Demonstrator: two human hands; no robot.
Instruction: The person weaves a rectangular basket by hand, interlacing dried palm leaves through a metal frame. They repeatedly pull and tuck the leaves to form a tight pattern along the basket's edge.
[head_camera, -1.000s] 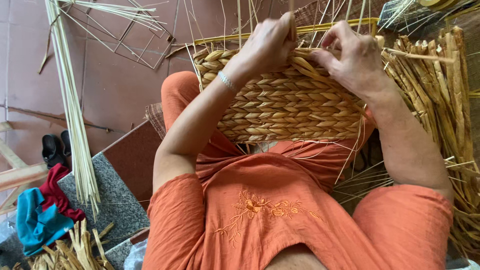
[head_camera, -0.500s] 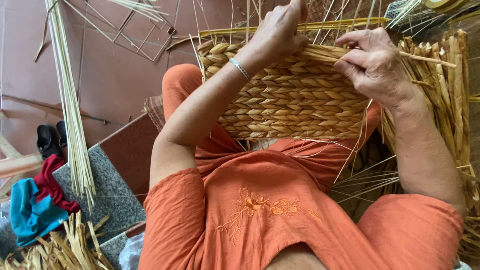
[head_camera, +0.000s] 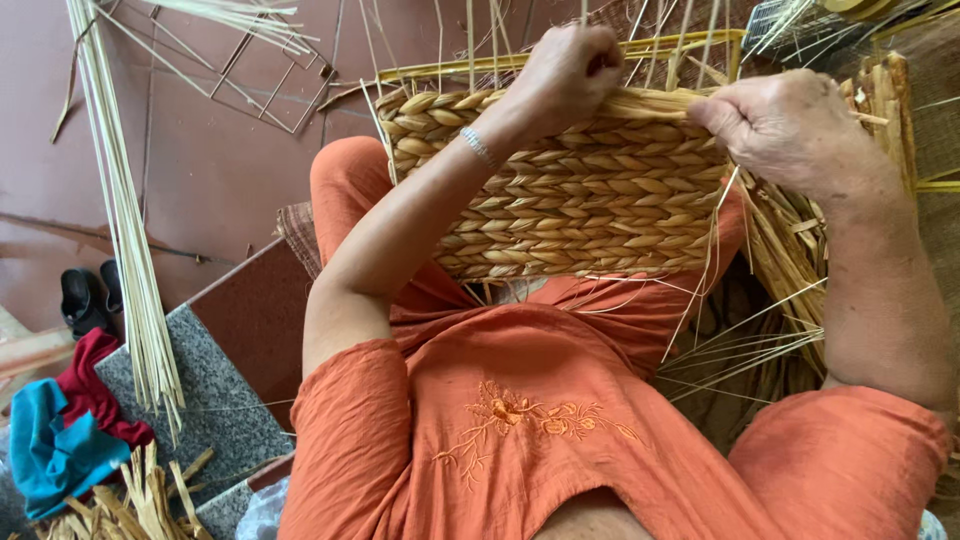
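head view: worn on head | faces steeply down | close over lap and hands

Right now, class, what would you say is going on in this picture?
A person in an orange top is weaving a straw basket panel held on their lap. The left hand grips the panel's top edge, while the right hand pinches a strand at the same edge. Loose straw stalks lie on the floor to the left, beside black sandals.
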